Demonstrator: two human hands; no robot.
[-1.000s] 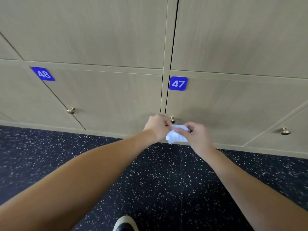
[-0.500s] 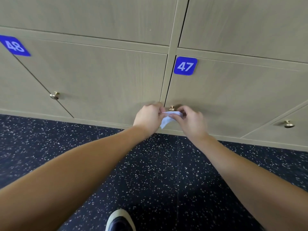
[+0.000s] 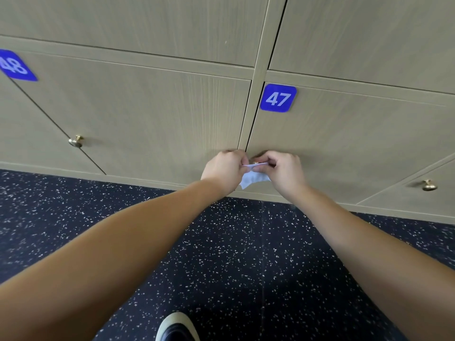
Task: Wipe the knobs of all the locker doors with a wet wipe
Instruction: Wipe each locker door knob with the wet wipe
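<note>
Both of my hands pinch a white wet wipe [image 3: 254, 178] stretched between them, low on the beige locker door [image 3: 344, 143] marked 47 [image 3: 278, 98]. My left hand [image 3: 224, 170] holds the wipe's left end, my right hand [image 3: 280, 173] the right end. The wipe lies over that door's brass knob [image 3: 256, 163], of which only a sliver shows between my fingers. A loose corner of the wipe hangs below my hands.
Another brass knob [image 3: 75, 141] sits on the door at the left, near the blue plate 48 [image 3: 14, 66]. A third knob [image 3: 429, 185] is at the far right. Below the lockers lies dark speckled floor [image 3: 246, 254], with my shoe tip [image 3: 176, 327] at the bottom edge.
My hands rose with the wipe to the knob of door 47 and drew it taut across it. The view has shifted slightly closer to the lockers.
</note>
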